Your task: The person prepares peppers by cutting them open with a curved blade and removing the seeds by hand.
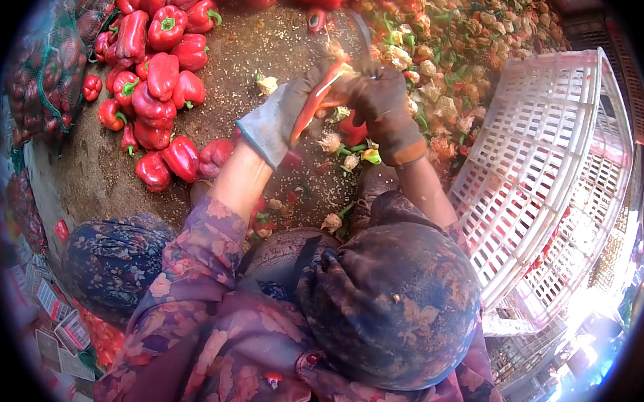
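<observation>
An opened red bell pepper (314,104), its pale inner flesh showing along the edge, is gripped in my left hand (287,108), which wears a grey-white glove with a brown palm. My right hand (387,106), in a stained brown glove, is closed at the pepper's upper end, fingers curled inward. A thin curved grey strip (364,34) rises beside the right hand; whether it is a blade in that grip I cannot tell. Below the hands lie pale seed cores with green stems (331,143) and a red pepper piece (353,130).
Whole red bell peppers (161,76) are heaped at the left, beside mesh sacks (48,77). Discarded cores (446,55) cover the ground at the far right. White plastic crates (535,161) lean at the right. Seeds are scattered over the brown ground (231,58).
</observation>
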Available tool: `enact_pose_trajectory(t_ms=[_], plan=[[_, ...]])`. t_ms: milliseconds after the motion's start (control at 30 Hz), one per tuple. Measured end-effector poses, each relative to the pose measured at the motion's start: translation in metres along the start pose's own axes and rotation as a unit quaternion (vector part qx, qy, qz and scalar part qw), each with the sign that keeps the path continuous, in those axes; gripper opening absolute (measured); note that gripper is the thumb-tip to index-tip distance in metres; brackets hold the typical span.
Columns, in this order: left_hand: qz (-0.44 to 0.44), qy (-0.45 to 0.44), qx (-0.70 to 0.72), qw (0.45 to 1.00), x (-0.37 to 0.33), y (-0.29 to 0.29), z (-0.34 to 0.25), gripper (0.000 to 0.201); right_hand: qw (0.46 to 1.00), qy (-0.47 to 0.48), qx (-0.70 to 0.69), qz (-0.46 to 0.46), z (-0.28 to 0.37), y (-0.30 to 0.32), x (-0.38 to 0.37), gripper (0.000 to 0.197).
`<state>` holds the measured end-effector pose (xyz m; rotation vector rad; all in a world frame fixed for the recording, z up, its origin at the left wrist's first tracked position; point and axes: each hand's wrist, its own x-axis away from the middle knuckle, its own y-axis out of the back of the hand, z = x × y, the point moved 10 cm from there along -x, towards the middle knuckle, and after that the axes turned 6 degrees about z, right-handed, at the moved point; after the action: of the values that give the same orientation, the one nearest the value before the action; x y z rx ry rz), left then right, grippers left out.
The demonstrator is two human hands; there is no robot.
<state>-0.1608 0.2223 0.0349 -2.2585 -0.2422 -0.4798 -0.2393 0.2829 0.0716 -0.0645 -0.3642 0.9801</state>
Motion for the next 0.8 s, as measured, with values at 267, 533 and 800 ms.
enact_pose_trajectory(t_ms=[267, 533, 800], plan=[[-0.024, -0.092, -0.121, 0.988, 0.015, -0.031, -0.036, 0.028, 0.808, 0.318, 0.465, -0.172, 0.101, 0.024, 0.028, 0.006], [-0.234, -0.030, -0.039, 0.971, 0.028, 0.074, -0.002, 0.045, 0.790, -0.103, 0.596, 0.099, -0.052, 0.030, 0.012, 0.027], [-0.210, -0.099, -0.092, 0.968, 0.010, 0.049, -0.015, 0.037, 0.966, 0.038, 0.106, -0.232, 0.009, 0.079, 0.066, 0.023]])
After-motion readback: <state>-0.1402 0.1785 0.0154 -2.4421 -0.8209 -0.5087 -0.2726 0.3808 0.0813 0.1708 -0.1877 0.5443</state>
